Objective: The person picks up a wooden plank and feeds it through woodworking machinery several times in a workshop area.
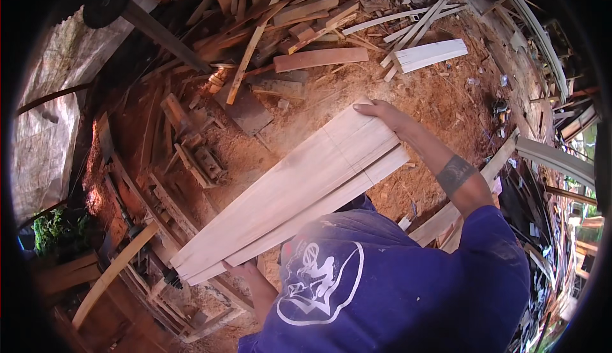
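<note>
Head: right hand point(384, 115) at two o'clock, left hand point(247, 273) at seven, clasp pale boards point(290, 190), apparently positioning them; shifting needs even support.

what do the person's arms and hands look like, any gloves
The left hand and right hand look gloveless. The dark blue fabric shirt has a short right sleeve and a white print; a dark patterned band, tattoo or cuff unclear, crosses the right forearm.

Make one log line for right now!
left hand: holds pale wood near narrow end | right hand: holds its wide end | sawdust: on ground
</note>
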The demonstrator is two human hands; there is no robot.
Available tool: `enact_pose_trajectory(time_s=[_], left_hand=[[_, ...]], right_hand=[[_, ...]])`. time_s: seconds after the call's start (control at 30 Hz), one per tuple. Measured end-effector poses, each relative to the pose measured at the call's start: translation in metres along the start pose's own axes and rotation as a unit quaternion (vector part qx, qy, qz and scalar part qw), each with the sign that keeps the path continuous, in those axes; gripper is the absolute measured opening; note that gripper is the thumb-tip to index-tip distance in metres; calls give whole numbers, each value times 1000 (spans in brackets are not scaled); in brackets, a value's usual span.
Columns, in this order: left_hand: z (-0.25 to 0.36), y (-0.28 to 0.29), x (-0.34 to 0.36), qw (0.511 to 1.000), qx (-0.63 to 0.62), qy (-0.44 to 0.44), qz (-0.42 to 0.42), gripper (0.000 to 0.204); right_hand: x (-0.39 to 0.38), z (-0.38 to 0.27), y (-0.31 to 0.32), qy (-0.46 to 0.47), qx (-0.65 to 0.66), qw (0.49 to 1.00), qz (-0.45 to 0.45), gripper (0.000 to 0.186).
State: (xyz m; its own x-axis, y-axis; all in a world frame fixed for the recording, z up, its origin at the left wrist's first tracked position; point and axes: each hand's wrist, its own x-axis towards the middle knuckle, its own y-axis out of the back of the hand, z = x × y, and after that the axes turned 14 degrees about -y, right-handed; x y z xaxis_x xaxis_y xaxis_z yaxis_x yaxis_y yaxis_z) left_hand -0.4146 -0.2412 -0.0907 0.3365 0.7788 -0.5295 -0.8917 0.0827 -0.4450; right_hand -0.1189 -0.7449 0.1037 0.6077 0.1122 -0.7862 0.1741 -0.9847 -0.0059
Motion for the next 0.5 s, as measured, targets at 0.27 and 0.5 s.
enact_pose_trajectory(time_s=[0.27, 0.5], left_hand=[[13, -41, -45, 992, -19, 23, 126, 59], [29, -40, -60, 988, -132, -62, 53, 56]], right_hand=[[12, 13, 18, -70, 90, 993, -15, 49], [12, 6, 77, -49, 162, 984, -57, 49]])
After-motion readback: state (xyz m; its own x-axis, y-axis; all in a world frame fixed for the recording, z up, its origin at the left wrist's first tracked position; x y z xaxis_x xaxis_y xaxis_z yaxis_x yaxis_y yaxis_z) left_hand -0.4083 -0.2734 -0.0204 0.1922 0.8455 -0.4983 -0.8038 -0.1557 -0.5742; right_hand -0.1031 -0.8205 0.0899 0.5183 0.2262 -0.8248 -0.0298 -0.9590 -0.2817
